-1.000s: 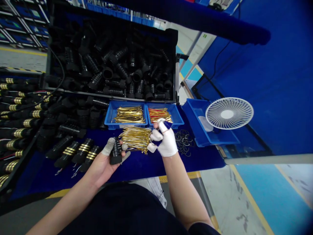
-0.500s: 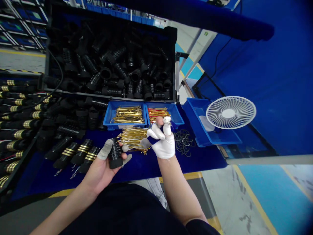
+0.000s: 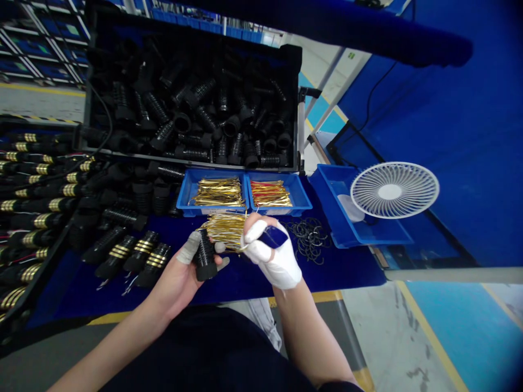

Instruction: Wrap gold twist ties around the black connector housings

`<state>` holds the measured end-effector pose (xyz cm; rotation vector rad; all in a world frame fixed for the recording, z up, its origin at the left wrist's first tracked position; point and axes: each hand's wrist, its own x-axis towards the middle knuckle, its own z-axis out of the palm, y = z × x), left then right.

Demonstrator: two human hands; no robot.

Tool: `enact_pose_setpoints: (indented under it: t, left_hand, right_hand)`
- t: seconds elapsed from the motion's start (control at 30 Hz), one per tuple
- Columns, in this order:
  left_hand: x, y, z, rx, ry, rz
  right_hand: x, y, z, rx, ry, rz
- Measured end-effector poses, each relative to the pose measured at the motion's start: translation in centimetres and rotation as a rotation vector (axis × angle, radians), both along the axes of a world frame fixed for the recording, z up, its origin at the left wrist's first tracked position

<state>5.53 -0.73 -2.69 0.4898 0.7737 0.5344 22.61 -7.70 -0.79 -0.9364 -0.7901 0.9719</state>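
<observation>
Two hands are working at the gold bundle (image 3: 224, 228) on the blue-covered bench (image 3: 335, 269). Just left of the bundle and nearer the body, the left hand (image 3: 177, 277) is gripping the black ribbed piece (image 3: 205, 260) between thumb and fingers, holding it tilted. At the bundle's right edge, the right hand (image 3: 274, 256) is curling, thumb and fingertips closing together; whether they are pinching a strip is too small to tell. Two blue trays (image 3: 184, 209) are sitting just beyond the bundle, with the black crate (image 3: 196, 162) farther beyond. Black rings (image 3: 311, 239) are lying to its right, three gold-banded pieces (image 3: 141, 251) well to its left. Bare cloth is stretching from the bundle's near side to the bench's front edge, leaving open room right of the hands.
</observation>
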Motion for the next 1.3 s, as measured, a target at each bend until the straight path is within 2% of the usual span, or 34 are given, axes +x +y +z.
enact_pose_setpoints:
  t: [0.13,0.27,0.37,0.47,0.63,0.7,0.77,0.87,0.93,1.0,1.03,1.1,1.17,1.23,1.3]
  left_hand:
    - [-0.2,-0.3,0.1,0.043,-0.04,0.001]
    - [-0.3,-0.5,0.1,0.03,-0.006,-0.026]
    - [-0.1,-0.9,0.2,0.099,0.037,-0.021]
    - [0.1,-1.1,0.2,0.148,0.07,0.007]
    - [-0.2,-1.2,-0.4,0.5,0.234,0.016]
    - [-0.4,-1.2,-0.5,0.56,0.235,0.005]
    - [-0.5,-1.1,-0.2,0.51,0.159,-0.021]
    - [-0.8,-0.4,0.7,0.33,0.078,-0.006]
    - [-1.1,0.2,1.1,0.179,0.07,0.017]
    - [-1.4,0.6,1.0,0.042,0.05,-0.017]
    - [-1.4,0.6,0.8,-0.008,0.04,-0.046]
    - [-1.3,0.3,0.2,-0.05,0.037,-0.097]
    - [-1.1,-0.4,-0.5,-0.052,0.051,-0.16]
    - [-0.9,-1.2,-1.0,-0.071,0.031,-0.295]
    - [-0.9,-1.7,-1.4,-0.117,-0.02,-0.412]
  right_hand:
    - [-1.7,0.1,-1.2,-0.202,-0.228,0.0]
    - [-2.7,0.1,-2.3,-0.255,-0.395,0.019]
    - [-3.0,-0.1,-2.2,-0.273,-0.476,0.037]
    - [-3.4,-0.2,-2.1,-0.274,-0.549,-0.011]
    - [-3.9,-0.4,-3.1,-0.256,-0.538,-0.077]
    - [-3.9,-0.7,-3.5,-0.244,-0.493,-0.091]
    - [-3.5,-1.0,-3.5,-0.233,-0.399,-0.054]
    - [-2.0,-1.4,-3.2,-0.145,-0.153,-0.034]
    - [-0.6,-1.7,-3.0,-0.057,0.019,-0.168]
    - [0.5,-1.9,-2.8,-0.048,0.059,-0.303]
    - [1.0,-2.0,-2.7,-0.074,-0.004,-0.311]
    - [1.4,-2.0,-2.3,-0.099,-0.264,-0.178]
    - [1.2,-2.0,-1.9,-0.002,-0.538,0.053]
    - [0.6,-1.8,-1.6,0.148,-0.69,0.201]
    - [-0.2,-1.7,-1.8,0.233,-0.745,0.18]
